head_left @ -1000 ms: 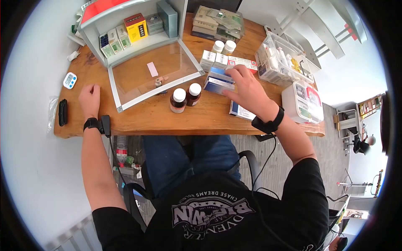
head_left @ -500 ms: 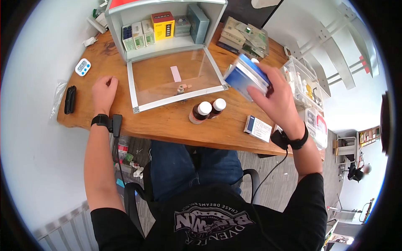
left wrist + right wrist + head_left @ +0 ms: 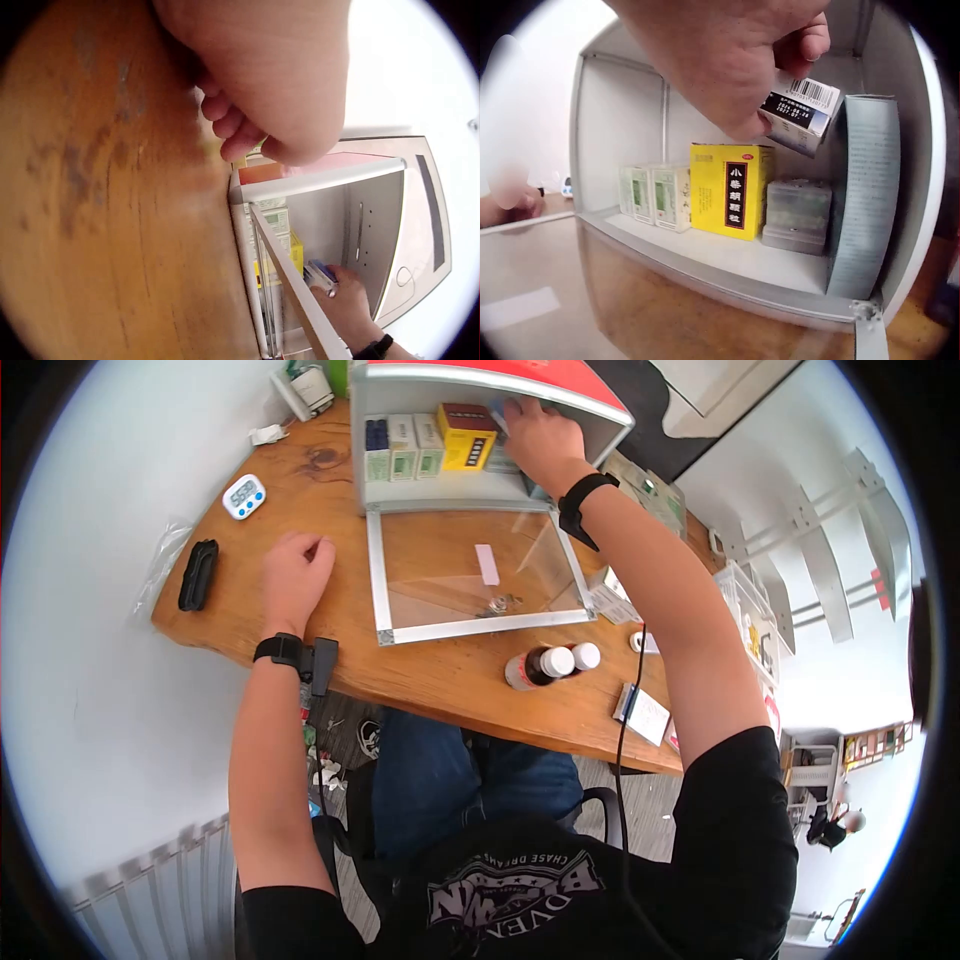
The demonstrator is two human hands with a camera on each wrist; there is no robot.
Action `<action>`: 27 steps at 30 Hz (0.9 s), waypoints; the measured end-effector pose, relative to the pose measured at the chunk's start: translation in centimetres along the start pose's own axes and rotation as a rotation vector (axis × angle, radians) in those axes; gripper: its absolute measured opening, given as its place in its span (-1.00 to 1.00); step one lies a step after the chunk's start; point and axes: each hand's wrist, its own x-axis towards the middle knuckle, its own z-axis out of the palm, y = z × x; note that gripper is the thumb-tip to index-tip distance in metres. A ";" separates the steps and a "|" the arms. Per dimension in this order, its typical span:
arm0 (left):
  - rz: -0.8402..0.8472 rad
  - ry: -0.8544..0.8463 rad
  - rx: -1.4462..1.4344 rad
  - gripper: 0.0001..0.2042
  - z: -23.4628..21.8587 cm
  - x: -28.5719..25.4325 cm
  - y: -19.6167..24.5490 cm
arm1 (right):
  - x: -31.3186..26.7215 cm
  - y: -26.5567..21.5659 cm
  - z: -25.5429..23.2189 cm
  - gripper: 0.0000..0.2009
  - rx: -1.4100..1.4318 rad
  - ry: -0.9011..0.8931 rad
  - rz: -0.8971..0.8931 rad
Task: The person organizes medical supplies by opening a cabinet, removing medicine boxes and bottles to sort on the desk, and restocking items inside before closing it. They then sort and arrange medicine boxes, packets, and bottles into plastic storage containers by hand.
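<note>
My right hand (image 3: pixel 545 445) is inside the white cabinet (image 3: pixel 400 495), gripping a blue-and-white medicine box (image 3: pixel 802 116) between thumb and fingers. A barcode and printed dates show on the end of that box. It is held tilted above a small clear-and-grey box (image 3: pixel 799 214), between a yellow medicine box (image 3: pixel 727 191) and a tall grey-blue box (image 3: pixel 866 195) standing at the cabinet's side wall. Several white-and-green boxes (image 3: pixel 402 448) stand left of the yellow one. My left hand (image 3: pixel 297 575) rests on the wooden table with loosely curled fingers, holding nothing.
The cabinet's clear door (image 3: pixel 440 565) lies folded down on the table. Two brown bottles with white caps (image 3: pixel 540 665) stand in front of it, and a white box (image 3: pixel 643 715) lies to their right. A timer (image 3: pixel 244 496) and a black case (image 3: pixel 198 575) are at the left.
My right hand has lifted the blue-and-white medicine box from the right of the table and carried it left into the cabinet. The left hand stays resting on the table. The head view has shifted.
</note>
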 end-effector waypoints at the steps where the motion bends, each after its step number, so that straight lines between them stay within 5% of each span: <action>1: 0.002 -0.001 -0.032 -0.77 0.0 -0.1 -0.1 | 0.6 -0.3 0.6 -0.64 0.008 0.004 -0.014; 5: -0.021 0.000 -0.023 -0.77 -0.1 -0.1 0.0 | 1.6 -0.4 3.2 -0.59 -0.062 -0.175 0.009; 8: -0.041 0.015 -0.082 -0.77 -0.3 -0.2 0.4 | 1.7 -0.4 4.0 -0.38 0.241 -0.298 0.074; 12: -0.047 0.002 -0.093 -0.77 -0.3 -0.2 0.5 | 2.0 2.1 6.8 -0.38 0.353 -0.107 -0.093; 15: -0.041 -0.014 -0.104 -0.76 -0.2 0.0 0.4 | 1.6 3.4 7.5 -0.40 0.336 -0.067 -0.061; 19: 0.007 0.039 -0.055 -0.76 0.4 0.0 -0.8 | -1.7 2.7 -0.7 -0.44 0.311 -0.147 0.031; 23: 0.065 0.045 0.021 -0.76 0.4 -0.1 -1.2 | -7.6 4.6 -6.6 -0.58 0.352 -0.019 -0.049; 27: 0.043 0.007 0.038 -0.73 0.3 0.1 -1.0 | -13.9 8.6 -11.0 -0.64 0.457 -0.236 -0.029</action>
